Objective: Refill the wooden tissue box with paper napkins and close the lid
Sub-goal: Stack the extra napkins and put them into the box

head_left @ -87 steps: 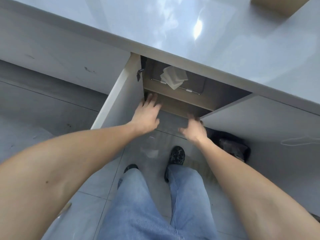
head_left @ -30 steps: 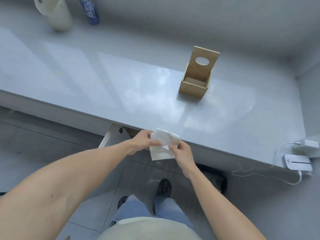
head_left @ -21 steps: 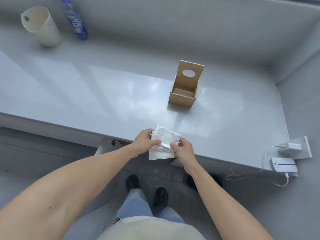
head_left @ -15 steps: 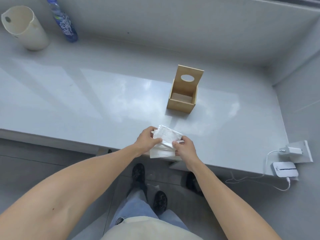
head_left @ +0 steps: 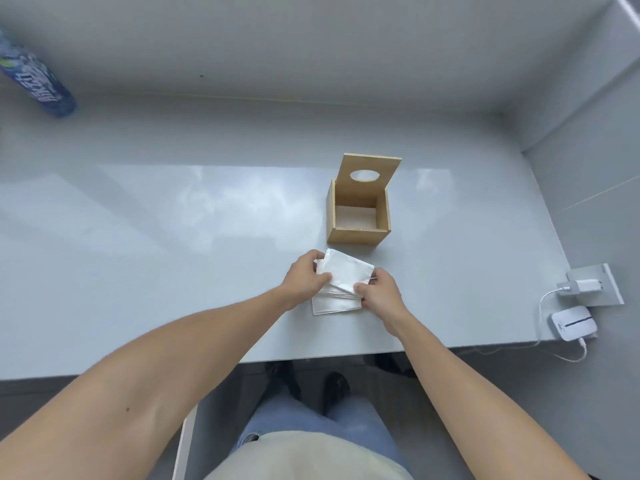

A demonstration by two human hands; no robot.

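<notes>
Both hands meet over a stack of paper napkins [head_left: 341, 285] near the front edge of the counter [head_left: 173, 237]. The left hand [head_left: 304, 277] comes in from the lower left with the forearm stretched long across the counter edge; its fingers curl over the far left corner of the stack and the thumb presses on the top sheet, so it pinches that side. The right hand [head_left: 379, 294] reaches in from the lower right, wrist bent slightly inward, thumb and fingertips closed on the right edge of the upper napkins, which are lifted and tilted while the lower sheets lie flat on the counter beneath them

Just beyond the hands, apart from the napkins, stands the wooden tissue box [head_left: 358, 216]. Its lid [head_left: 370, 178], with an oval hole, is raised upright at the far side, and the inside of the box shows bare. Nothing lies between the hands and the box

Well to the right of the right hand, at the counter's end, a white charger [head_left: 585, 285] sits plugged in on a grey block, with a small white device [head_left: 573, 322] just nearer and a cable [head_left: 543, 306] looping off the edge. Far to the left and beyond the left hand, a blue bottle [head_left: 34, 84] stands by the back wall. Below the forearms, under the counter edge, are jeans and dark shoes on a tiled floor
</notes>
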